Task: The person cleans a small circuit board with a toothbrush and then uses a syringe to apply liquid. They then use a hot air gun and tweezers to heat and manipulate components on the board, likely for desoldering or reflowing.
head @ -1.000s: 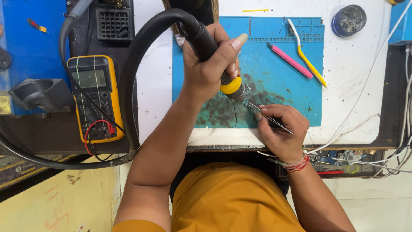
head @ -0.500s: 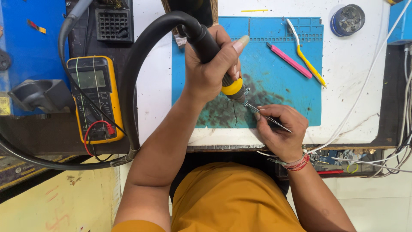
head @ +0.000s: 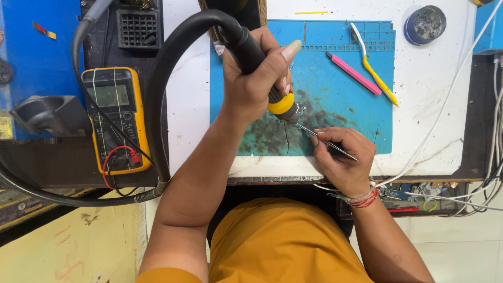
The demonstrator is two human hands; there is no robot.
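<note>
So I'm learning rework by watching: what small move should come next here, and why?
Probably hold the hot-air handle steady in the left hand, nozzle over the spot, while the right hand keeps the tweezers there. The nozzle and tweezer tips already meet on the blue mat, and whatever sits between them is too small to see.

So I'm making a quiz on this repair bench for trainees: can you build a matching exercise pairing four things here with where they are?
Things:
1. hot-air handle
2. tweezers
3. multimeter
4. round tin

Places:
A. far right corner of the white bench top
B. in the right hand, tips on the blue mat
C. left of the mat, on the dark surface
D. in the left hand, nozzle pointing down at the mat

Pairs: 1-D, 2-B, 3-C, 4-A
</note>
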